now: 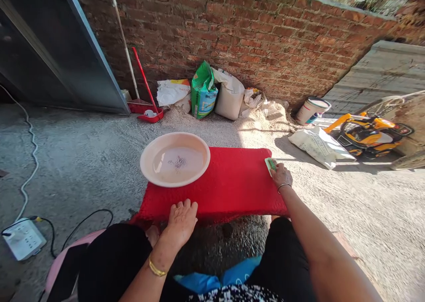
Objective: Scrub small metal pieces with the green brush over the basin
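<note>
Right hand [282,175] clasped round brush [272,164], left hand [182,218] loosely bent on red cloth [237,180], green sack [199,103] with illegible lettering [210,96]

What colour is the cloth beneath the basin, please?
The cloth is bright red, clearest in the head view.

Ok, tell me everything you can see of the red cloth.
The red cloth is plain, bright red and looks like thick fabric, fuzzy along its near edge. It lies spread nearly flat over a low support that it mostly hides. A pale basin stands on its left part. The left hand is at its near edge; the right hand holds a green brush at its right side.
</note>
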### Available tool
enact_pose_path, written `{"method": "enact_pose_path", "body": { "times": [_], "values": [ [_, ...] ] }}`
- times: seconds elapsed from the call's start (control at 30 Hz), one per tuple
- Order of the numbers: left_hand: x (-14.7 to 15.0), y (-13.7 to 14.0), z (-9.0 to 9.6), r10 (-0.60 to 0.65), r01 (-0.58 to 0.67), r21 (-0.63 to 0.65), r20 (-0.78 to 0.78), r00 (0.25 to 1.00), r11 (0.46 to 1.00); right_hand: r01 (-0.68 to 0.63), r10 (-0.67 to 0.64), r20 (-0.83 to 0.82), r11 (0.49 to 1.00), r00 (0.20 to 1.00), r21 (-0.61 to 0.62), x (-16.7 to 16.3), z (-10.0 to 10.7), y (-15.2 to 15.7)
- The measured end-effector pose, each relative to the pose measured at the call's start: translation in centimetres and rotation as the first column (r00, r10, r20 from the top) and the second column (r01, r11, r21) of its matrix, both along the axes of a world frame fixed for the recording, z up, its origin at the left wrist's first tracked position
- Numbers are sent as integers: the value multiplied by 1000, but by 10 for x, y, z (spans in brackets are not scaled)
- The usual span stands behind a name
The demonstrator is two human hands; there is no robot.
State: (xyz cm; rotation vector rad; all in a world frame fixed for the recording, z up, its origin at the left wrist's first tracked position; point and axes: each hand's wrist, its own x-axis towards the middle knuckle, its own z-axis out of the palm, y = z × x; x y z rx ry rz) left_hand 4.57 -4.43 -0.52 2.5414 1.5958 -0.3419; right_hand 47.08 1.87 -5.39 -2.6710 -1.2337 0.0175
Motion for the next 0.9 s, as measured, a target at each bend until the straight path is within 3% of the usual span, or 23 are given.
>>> {"method": "enact_pose_path", "body": {
  "times": [0.13,0.2,0.27,0.33,0.4,0.47,0.5,0.53,0.6,0.77,0.9],
  "values": [
    [-2,-3,2,11,-10,-3,20,1000,1000,66,-65,-28,997,998,33,3,3,-20],
    [-2,-4,3,11,-11,-8,26,1000,1000,-50,56,-52,992,997,118,-14,3,-23],
    [-3,-3,4,13,-13,-15,30,999,1000,-275,295,-53,932,954,235,-46,1,-23],
    [-3,-3,5,23,-23,-31,30,999,999,-536,566,-10,786,824,309,-85,-1,-21],
    [-3,-2,6,28,-26,-38,34,999,999,-773,799,44,564,600,292,-125,-1,-18],
    [-3,-1,7,34,-32,-47,36,999,998,-916,929,74,340,362,212,-156,-2,-13],
    [-3,-2,7,38,-36,-55,37,999,998,-948,957,79,264,281,175,-167,-2,-10],
    [-3,-2,8,44,-42,-66,36,998,997,-963,968,82,223,237,150,-175,-3,-4],
    [-4,-4,8,53,-50,-88,37,998,995,-963,965,90,235,248,134,-183,-5,10],
    [-8,-7,7,49,-46,-83,45,998,995,-903,901,84,419,426,93,-185,-6,59],
    [-8,-5,6,57,-55,-97,27,998,994,-850,848,56,525,527,39,-188,1,89]
  ]
}}
